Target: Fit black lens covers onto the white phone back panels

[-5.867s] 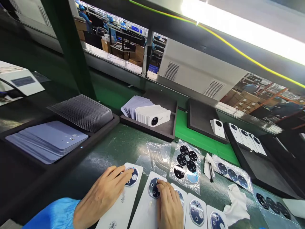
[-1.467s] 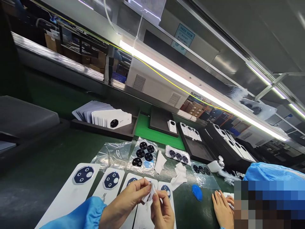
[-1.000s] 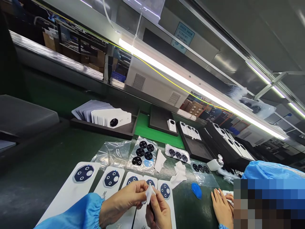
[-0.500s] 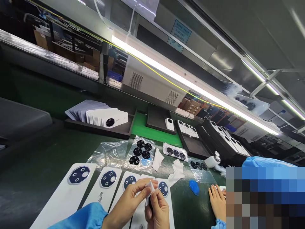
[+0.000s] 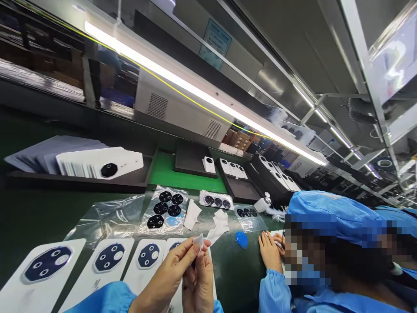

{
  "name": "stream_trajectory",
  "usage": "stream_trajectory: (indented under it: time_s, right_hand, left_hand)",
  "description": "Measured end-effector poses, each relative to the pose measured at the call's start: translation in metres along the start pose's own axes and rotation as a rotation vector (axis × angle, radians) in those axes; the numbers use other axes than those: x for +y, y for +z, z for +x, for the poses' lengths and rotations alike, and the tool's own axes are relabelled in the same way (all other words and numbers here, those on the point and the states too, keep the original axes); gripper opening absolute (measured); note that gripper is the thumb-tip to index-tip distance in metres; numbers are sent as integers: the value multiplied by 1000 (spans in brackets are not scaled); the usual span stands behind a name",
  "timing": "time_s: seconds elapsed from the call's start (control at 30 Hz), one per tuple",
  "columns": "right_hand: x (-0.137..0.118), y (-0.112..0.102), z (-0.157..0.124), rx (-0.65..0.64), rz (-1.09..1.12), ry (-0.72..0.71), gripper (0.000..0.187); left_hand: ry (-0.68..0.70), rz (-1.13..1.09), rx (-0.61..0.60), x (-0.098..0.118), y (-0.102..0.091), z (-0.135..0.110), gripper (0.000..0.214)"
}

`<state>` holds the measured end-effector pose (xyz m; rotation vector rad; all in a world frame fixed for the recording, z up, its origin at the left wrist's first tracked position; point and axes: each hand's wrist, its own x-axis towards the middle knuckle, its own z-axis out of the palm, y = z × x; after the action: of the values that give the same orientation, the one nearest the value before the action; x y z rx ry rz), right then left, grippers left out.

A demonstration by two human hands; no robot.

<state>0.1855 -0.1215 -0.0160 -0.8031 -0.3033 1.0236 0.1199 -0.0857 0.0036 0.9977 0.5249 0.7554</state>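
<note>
My left hand (image 5: 169,271) is closed, thumb and fingers pinching a small folded white wiping cloth (image 5: 197,240). My right hand (image 5: 199,278) presses against it from the right, its fingers closed on the lower part of the same cloth. Whether anything else sits inside the fingers is hidden. Under and beside the hands lies a row of white phone back panels (image 5: 14,289), each with a dark-blue camera plate (image 5: 48,264) near its top. My hands and sleeves cover parts of the nearer panels.
Beyond the panels lie a clear bag of black camera plates (image 5: 161,208), white cloths (image 5: 192,214) and a blue blob (image 5: 241,239). Black trays (image 5: 241,189) with panels stand behind, near a white bottle (image 5: 262,203). A co-worker in a blue cap (image 5: 329,213) sits at right.
The view has swung to the right, so the table things shift left and more of the co-worker shows. Both hands stay together on the cloth; less of it now shows below the fingers.
</note>
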Motion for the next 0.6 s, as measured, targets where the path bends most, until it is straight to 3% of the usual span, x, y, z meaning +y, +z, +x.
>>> stream_trajectory:
  time_s: [0.27, 0.4, 0.5, 0.6]
  right_hand:
    - [-31, 3, -6, 210, 58, 10, 59]
    - [-47, -3, 0, 135, 12, -76, 51]
    - [-51, -20, 9, 94, -148, -211, 48]
    - [-45, -60, 13, 209, -415, -347, 48]
  left_hand:
    - [33, 1, 40, -8, 31, 10, 43]
    - [96, 70, 15, 4, 49, 19, 42]
    - [287, 285, 3, 20, 59, 43, 43]
    - [398, 415, -58, 32, 68, 85, 38]
